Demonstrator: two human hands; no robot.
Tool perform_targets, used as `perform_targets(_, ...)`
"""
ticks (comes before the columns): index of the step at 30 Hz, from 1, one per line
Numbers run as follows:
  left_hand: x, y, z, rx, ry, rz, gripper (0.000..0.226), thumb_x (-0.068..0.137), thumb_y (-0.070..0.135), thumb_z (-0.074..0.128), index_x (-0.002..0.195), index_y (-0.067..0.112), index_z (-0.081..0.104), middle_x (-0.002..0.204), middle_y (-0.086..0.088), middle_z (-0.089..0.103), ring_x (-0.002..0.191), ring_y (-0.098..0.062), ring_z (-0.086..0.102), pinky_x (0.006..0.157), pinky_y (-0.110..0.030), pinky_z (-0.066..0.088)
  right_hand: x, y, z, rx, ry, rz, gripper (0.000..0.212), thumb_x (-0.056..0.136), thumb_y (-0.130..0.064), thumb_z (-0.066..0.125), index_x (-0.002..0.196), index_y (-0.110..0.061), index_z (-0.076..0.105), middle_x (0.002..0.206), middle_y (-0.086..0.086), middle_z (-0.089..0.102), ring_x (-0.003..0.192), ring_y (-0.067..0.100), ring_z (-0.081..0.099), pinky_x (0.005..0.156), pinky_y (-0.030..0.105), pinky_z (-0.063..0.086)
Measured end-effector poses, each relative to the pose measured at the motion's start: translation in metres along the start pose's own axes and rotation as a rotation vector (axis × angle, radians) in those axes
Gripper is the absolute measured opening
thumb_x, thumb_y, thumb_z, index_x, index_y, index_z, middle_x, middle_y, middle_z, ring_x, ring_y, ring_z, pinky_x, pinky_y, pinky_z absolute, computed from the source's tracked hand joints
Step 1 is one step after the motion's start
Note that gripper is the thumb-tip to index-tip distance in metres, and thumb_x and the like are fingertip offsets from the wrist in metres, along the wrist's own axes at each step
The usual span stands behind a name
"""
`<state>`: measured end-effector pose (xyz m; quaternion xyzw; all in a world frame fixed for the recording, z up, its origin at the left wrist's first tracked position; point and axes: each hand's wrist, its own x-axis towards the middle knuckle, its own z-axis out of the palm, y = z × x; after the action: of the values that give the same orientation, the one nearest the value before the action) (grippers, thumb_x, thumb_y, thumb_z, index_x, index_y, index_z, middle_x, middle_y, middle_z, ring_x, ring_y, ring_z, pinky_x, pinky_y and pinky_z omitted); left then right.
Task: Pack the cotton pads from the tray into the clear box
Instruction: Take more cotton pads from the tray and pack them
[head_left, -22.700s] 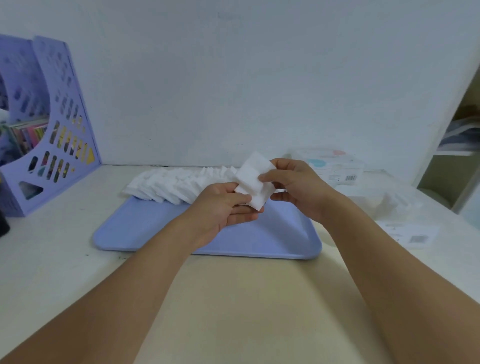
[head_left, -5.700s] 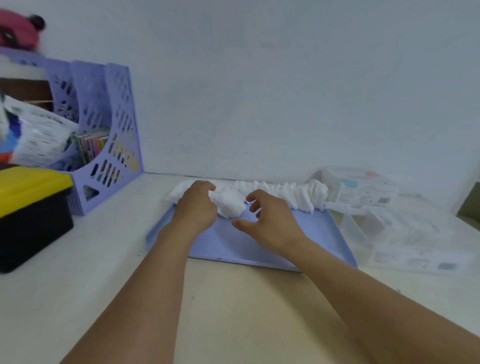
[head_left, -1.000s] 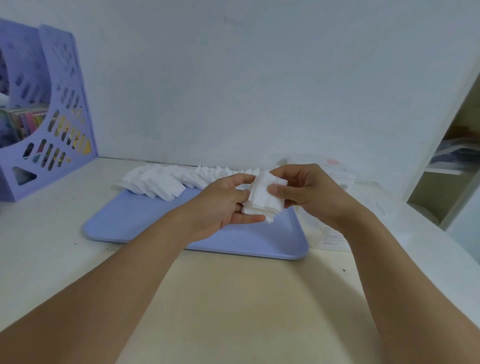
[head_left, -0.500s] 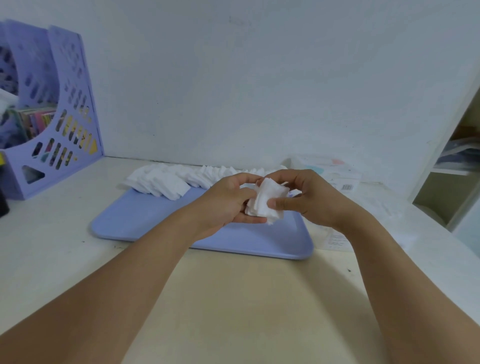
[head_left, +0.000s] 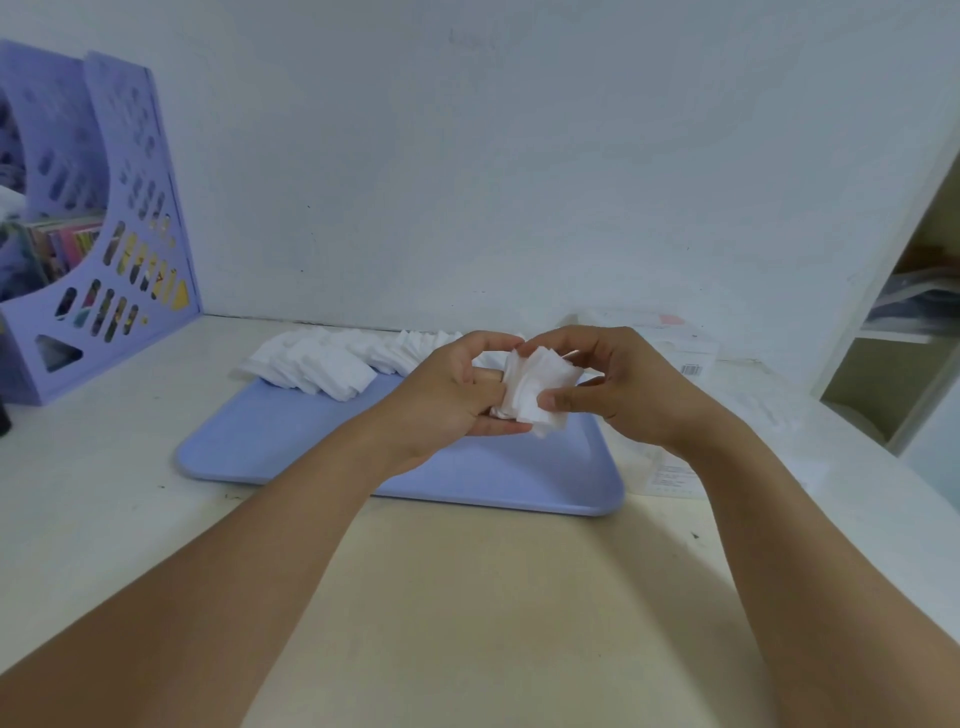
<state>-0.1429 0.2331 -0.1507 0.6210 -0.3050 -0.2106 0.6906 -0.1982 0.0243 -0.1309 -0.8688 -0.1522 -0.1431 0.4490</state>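
A small stack of white cotton pads (head_left: 540, 387) is held between my two hands above the right part of the lilac-blue tray (head_left: 322, 441). My left hand (head_left: 447, 395) grips the stack from the left, and my right hand (head_left: 618, 389) pinches it from the right with thumb and fingers. A long row of more cotton pads (head_left: 332, 358) lies along the tray's far edge. The clear box (head_left: 675, 467) stands just right of the tray, mostly hidden behind my right wrist; I cannot see inside it.
A purple perforated file holder (head_left: 104, 249) with books stands at the far left against the wall. A packaged box with a barcode (head_left: 680, 348) sits behind my right hand. A shelf unit (head_left: 904, 332) rises at the right. The tabletop (head_left: 467, 597) spreads beneath my forearms.
Both hands kept the stack of pads and turned it, squaring it between the fingers. The view shifted slightly; the hands stay over the tray's right part.
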Motion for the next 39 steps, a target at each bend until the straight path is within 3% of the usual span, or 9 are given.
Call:
perform_targets(4, -0.0018, -0.0001, 0.0012, 0.045, -0.011, 0.007, 0.048, 0.094, -0.012, 0.057, 0.134, 0.013, 0.051, 0.112, -0.021, 0.074, 0.104, -0.03, 0.072, 0.083, -0.036, 0.062, 0.0003, 0.0001, 0.0015, -0.014, -0.012, 0.01, 0.043, 0.08, -0.002, 0.083, 0.115, -0.025, 0.073, 0.104, -0.007, 0.075, 0.107, 0.02, 0.067, 0.094, 0.039, 0.057)
perform_targets(10, -0.001, -0.0001, 0.002, 0.0, 0.008, -0.012, 0.046, 0.094, -0.006, 0.063, 0.134, 0.013, 0.053, 0.11, -0.021, 0.074, 0.101, -0.028, 0.074, 0.081, -0.033, 0.062, 0.0004, -0.003, 0.0035, 0.029, 0.058, -0.007, 0.041, 0.074, 0.003, 0.085, 0.098, -0.028, 0.073, 0.093, -0.013, 0.075, 0.094, 0.019, 0.07, 0.081, 0.034, 0.06)
perform_targets(15, 0.0009, -0.0002, -0.0009, -0.069, -0.005, -0.028, 0.045, 0.094, -0.008, 0.059, 0.131, 0.016, 0.057, 0.105, -0.017, 0.076, 0.097, -0.025, 0.074, 0.078, -0.029, 0.061, 0.001, -0.0059, 0.0037, 0.029, 0.153, -0.035, 0.034, 0.071, 0.003, 0.087, 0.09, -0.022, 0.074, 0.092, -0.004, 0.075, 0.094, 0.021, 0.071, 0.079, 0.037, 0.06)
perform_targets(21, 0.0006, -0.0019, -0.0046, -0.011, -0.085, 0.007, 0.065, 0.086, -0.017, 0.065, 0.136, 0.022, 0.055, 0.117, -0.014, 0.073, 0.111, -0.028, 0.07, 0.09, -0.034, 0.059, 0.0007, -0.0058, 0.0011, 0.073, 0.159, -0.053, 0.028, 0.075, 0.005, 0.083, 0.087, -0.017, 0.071, 0.09, -0.002, 0.074, 0.093, 0.023, 0.071, 0.078, 0.03, 0.058)
perform_targets(24, 0.0003, -0.0039, -0.0038, 0.003, -0.086, 0.014, 0.063, 0.087, -0.018, 0.064, 0.136, 0.02, 0.056, 0.12, -0.017, 0.072, 0.111, -0.031, 0.07, 0.089, -0.036, 0.059, 0.0003, -0.0048, 0.0013, 0.069, 0.145, -0.03, 0.027, 0.078, 0.003, 0.082, 0.086, -0.02, 0.071, 0.088, -0.006, 0.074, 0.09, 0.017, 0.071, 0.077, 0.023, 0.055)
perform_targets(28, 0.0014, -0.0052, -0.0048, -0.02, -0.08, 0.002, 0.058, 0.092, -0.02, 0.051, 0.133, 0.019, 0.059, 0.12, -0.017, 0.071, 0.107, -0.03, 0.071, 0.083, -0.036, 0.06, 0.0, -0.002, -0.0001, 0.092, 0.151, 0.004, 0.02, 0.082, -0.001, 0.08, 0.089, -0.018, 0.072, 0.093, -0.002, 0.075, 0.097, 0.025, 0.07, 0.084, 0.028, 0.058)
perform_targets(33, 0.0025, -0.0059, -0.005, -0.028, -0.081, -0.008, 0.052, 0.095, -0.015, 0.05, 0.132, 0.019, 0.06, 0.115, -0.014, 0.074, 0.107, -0.03, 0.072, 0.083, -0.037, 0.061, -0.0011, -0.0039, 0.0006, 0.164, 0.133, 0.059, 0.014, 0.086, 0.003, 0.075, 0.095, -0.007, 0.072, 0.092, 0.001, 0.075, 0.086, 0.017, 0.07, 0.075, 0.023, 0.057)
perform_targets(39, 0.0051, -0.0068, -0.0052, -0.012, 0.016, -0.01, 0.046, 0.096, -0.016, 0.046, 0.121, 0.017, 0.065, 0.107, -0.013, 0.076, 0.1, -0.024, 0.074, 0.079, -0.03, 0.061, -0.0027, -0.0057, -0.0011, 0.208, 0.146, 0.077, 0.018, 0.088, 0.007, 0.071, 0.105, 0.01, 0.065, 0.102, 0.018, 0.071, 0.093, 0.029, 0.068, 0.091, 0.045, 0.057)
